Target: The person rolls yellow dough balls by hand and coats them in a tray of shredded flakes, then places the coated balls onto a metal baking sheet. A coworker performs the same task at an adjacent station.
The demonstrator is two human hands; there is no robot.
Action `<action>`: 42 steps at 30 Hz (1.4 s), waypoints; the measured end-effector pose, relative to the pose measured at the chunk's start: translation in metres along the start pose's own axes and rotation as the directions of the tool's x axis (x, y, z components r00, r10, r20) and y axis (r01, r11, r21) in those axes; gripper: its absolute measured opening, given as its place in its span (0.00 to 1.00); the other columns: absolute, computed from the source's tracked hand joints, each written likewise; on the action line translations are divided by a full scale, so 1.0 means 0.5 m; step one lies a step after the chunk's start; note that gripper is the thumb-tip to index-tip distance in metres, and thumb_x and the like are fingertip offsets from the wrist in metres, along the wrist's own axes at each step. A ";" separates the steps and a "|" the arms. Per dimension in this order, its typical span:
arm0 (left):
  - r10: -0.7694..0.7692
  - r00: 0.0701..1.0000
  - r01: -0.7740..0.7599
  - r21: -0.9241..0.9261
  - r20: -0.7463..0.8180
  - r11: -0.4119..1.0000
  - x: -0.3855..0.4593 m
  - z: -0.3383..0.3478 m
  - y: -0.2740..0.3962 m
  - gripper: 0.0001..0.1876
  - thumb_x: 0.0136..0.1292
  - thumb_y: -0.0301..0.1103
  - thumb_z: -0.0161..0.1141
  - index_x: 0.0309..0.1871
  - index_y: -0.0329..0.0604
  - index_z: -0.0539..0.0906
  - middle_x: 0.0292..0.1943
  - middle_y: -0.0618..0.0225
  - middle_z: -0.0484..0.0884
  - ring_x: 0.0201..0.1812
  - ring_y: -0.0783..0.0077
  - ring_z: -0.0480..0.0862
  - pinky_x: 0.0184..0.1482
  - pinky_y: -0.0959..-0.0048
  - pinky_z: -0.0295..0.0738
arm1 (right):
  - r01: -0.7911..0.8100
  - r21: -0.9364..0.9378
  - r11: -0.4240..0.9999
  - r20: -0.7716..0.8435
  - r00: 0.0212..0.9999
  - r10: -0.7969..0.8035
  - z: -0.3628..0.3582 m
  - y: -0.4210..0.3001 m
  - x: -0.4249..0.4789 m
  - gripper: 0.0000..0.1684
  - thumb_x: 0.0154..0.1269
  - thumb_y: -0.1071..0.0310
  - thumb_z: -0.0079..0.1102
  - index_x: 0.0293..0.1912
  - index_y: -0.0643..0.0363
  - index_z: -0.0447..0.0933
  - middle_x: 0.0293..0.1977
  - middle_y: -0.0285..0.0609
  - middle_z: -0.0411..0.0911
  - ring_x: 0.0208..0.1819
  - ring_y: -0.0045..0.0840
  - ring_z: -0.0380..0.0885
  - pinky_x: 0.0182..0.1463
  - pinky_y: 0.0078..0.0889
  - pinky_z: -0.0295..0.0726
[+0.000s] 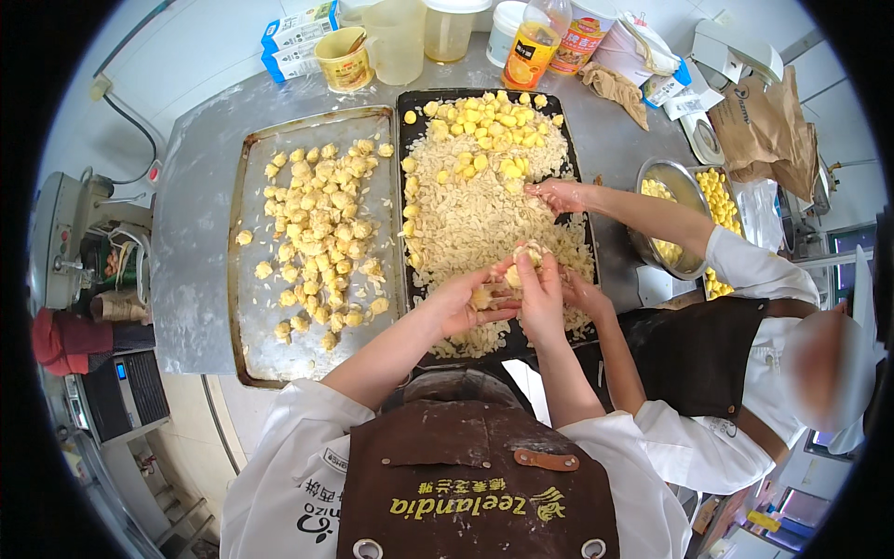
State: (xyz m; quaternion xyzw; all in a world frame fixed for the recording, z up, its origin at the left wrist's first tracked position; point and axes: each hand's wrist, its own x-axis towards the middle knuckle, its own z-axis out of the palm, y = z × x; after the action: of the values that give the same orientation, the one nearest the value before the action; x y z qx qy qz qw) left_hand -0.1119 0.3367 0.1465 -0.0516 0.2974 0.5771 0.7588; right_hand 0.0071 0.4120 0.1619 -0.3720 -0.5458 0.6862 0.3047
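Over the near part of a black baking tray [595, 269] spread with pale sliced-almond flakes [468, 216], my hands are close together. My left hand [464, 300] is curled, palm up, around a flake-coated yellow dough ball [482, 298]. Beside it, my right hand [545, 300] grips more coated dough balls [515, 276] between thumb and fingers. Bare yellow dough balls [482, 122] cluster at the tray's far end, and some line its left side. To the left, a metal baking tray [258, 363] bears many flake-covered balls [314, 209].
A co-worker stands at the right, one hand [562, 195] at the flakes and the other hand [588, 293] close by my right hand. Past their arm are a steel bowl [688, 185] and a tray of yellow balls [719, 199]. Tubs, a jug [394, 42] and an orange bottle [531, 52] line the back.
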 end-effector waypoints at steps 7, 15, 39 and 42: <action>-0.039 0.990 0.041 0.011 -0.136 0.999 -0.003 -0.020 0.011 0.20 0.72 0.44 0.39 0.59 0.44 0.69 0.51 0.59 0.77 0.52 0.59 0.78 0.54 0.55 0.75 | 0.096 -0.053 0.994 0.064 0.994 -0.093 0.005 -0.046 -0.005 0.13 0.71 0.66 0.46 0.48 0.65 0.66 0.43 0.45 0.77 0.38 0.21 0.76 0.43 0.21 0.75; -0.013 0.967 -0.080 -0.355 -0.253 0.932 0.001 -0.019 0.031 0.18 0.70 0.44 0.47 0.53 0.40 0.70 0.45 0.56 0.77 0.44 0.61 0.80 0.45 0.62 0.81 | 0.514 -0.815 0.266 0.420 0.841 -0.340 0.034 -0.050 -0.032 0.35 0.57 0.48 0.59 0.55 0.64 0.67 0.55 0.54 0.66 0.60 0.44 0.61 0.63 0.49 0.57; 0.058 0.950 -0.144 -0.267 -0.306 0.953 -0.089 -0.115 -0.031 0.12 0.69 0.43 0.47 0.39 0.44 0.73 0.32 0.67 0.75 0.33 0.71 0.76 0.37 0.69 0.75 | 0.588 -0.701 0.403 0.544 0.807 -0.232 0.088 -0.004 -0.053 0.19 0.63 0.61 0.53 0.49 0.63 0.72 0.42 0.45 0.76 0.49 0.36 0.71 0.53 0.35 0.68; 0.035 0.940 -0.129 -0.257 -0.338 0.958 -0.106 -0.140 0.000 0.15 0.70 0.46 0.47 0.31 0.47 0.69 0.22 0.73 0.69 0.21 0.79 0.67 0.22 0.77 0.67 | 0.551 -0.682 0.481 0.421 0.833 -0.359 0.065 -0.026 -0.036 0.17 0.64 0.62 0.53 0.48 0.63 0.73 0.46 0.49 0.73 0.49 0.39 0.70 0.55 0.37 0.66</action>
State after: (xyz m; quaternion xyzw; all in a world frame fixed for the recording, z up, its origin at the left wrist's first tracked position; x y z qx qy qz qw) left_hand -0.1477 0.2623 0.1166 -0.2401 0.3390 0.6274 0.6587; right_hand -0.0108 0.3831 0.1821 -0.2281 -0.8966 0.3087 0.2210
